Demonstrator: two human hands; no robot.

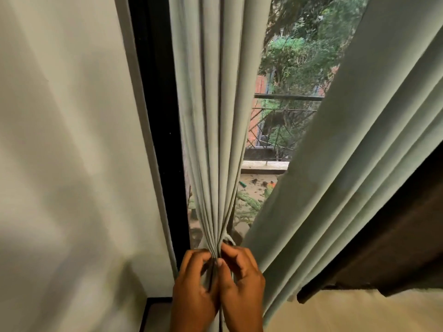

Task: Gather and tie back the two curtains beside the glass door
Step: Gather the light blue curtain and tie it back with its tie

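A plain off-white wall [67, 140] was seen on the left, crossed by soft diagonal shadows. Beside it a black door frame [158, 97] ran upward. Through the glass pane [287, 75], dense green trees [309, 44] were lit by daylight, and part of a reddish brick building [260, 85] was visible behind them. A dark metal balcony railing [287, 97] was set across the view, with a pale ledge [265, 165] below it and a littered balcony floor [254, 188]. A dark brown panel [393, 250] was seen at lower right.
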